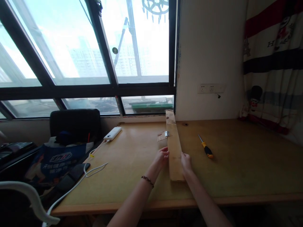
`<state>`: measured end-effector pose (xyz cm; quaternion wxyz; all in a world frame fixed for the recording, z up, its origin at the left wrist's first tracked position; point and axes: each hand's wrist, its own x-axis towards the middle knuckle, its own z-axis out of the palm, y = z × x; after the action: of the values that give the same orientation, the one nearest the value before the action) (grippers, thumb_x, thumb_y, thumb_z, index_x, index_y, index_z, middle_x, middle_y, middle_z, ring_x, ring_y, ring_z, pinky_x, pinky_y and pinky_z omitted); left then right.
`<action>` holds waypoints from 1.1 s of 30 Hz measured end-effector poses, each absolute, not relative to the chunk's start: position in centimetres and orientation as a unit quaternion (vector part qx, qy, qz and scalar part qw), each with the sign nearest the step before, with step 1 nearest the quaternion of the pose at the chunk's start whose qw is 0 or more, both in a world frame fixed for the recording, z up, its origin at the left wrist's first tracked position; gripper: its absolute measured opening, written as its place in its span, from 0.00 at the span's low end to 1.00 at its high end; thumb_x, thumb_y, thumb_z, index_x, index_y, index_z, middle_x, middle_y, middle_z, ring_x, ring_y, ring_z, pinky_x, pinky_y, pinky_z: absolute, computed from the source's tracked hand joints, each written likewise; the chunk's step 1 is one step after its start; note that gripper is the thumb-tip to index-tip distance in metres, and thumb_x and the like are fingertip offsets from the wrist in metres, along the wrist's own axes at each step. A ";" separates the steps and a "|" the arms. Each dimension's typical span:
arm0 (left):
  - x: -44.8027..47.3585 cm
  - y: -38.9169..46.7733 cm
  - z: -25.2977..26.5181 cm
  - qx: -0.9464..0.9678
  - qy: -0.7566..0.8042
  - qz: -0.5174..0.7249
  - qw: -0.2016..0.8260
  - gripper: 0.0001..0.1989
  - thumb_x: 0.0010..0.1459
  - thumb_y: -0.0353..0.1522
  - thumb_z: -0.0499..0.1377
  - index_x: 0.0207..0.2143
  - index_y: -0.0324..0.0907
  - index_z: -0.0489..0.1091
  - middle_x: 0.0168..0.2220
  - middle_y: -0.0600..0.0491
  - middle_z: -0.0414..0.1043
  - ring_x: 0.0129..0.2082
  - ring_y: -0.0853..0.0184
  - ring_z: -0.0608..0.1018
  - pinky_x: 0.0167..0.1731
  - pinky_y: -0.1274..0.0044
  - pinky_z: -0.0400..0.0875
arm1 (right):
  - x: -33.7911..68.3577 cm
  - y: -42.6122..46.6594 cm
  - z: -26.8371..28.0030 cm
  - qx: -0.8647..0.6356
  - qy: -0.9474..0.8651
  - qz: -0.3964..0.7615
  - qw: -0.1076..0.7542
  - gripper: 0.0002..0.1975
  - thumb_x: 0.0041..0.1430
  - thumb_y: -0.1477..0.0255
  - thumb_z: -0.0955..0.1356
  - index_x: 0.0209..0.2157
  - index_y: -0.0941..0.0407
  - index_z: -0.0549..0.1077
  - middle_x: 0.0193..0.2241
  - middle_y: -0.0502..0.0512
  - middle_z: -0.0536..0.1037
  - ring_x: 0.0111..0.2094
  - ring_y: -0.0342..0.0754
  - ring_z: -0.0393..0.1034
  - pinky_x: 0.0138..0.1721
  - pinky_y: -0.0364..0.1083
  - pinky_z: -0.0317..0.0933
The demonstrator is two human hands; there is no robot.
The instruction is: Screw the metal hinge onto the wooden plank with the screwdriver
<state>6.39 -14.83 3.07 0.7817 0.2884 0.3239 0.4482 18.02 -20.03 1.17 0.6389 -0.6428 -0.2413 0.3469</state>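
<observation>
A long wooden board (174, 148) lies on the table, pointing away from me toward the window. My left hand (163, 156) grips its left edge, and my right hand (186, 160) holds the opposite edge at about the same height. Farther up the left edge sits a small metal hinge (167, 133), with a small brown piece (161, 136) beside it. To the right of the board rests a screwdriver (205, 147) with a yellow and black handle, touched by neither hand.
On the table's left side are a white power bank (113, 134) and a white cable (94, 170). A black chair (75, 124) with a blue bag (59, 160) stands left of the table (236, 176). Wall sockets (210, 88) and a curtain (272, 69) are at the right.
</observation>
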 end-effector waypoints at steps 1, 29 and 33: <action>7.0 -15.3 3.4 0.293 0.313 0.453 0.782 0.15 0.41 0.15 0.55 0.33 0.33 0.69 0.33 0.45 0.73 0.33 0.68 0.76 0.35 0.79 0.69 | 18.8 -20.3 1.0 -0.647 -0.247 0.326 0.644 0.15 0.44 0.60 0.64 0.19 0.59 0.70 0.14 0.51 0.70 0.21 0.47 0.65 0.19 0.42 0.56; 21.7 -19.8 1.5 0.415 0.233 0.335 0.813 0.19 0.40 0.27 0.64 0.39 0.36 0.70 0.45 0.41 0.68 0.38 0.63 0.74 0.37 0.74 0.67 | 48.3 -17.5 2.9 -0.645 -0.194 0.121 0.729 0.13 0.40 0.65 0.66 0.26 0.59 0.69 0.23 0.51 0.71 0.27 0.45 0.65 0.30 0.45 0.61; 16.8 -17.8 0.4 0.344 0.244 0.385 0.821 0.17 0.42 0.25 0.62 0.38 0.36 0.69 0.43 0.41 0.69 0.38 0.63 0.76 0.39 0.73 0.68 | 48.1 -16.0 2.9 -0.649 -0.201 0.125 0.723 0.13 0.40 0.64 0.65 0.26 0.60 0.70 0.23 0.51 0.71 0.27 0.45 0.65 0.30 0.45 0.61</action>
<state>16.82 -17.81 0.42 0.8206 0.3442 0.2441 0.3854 48.07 -16.04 2.90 0.7234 -0.6486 -0.2007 0.1254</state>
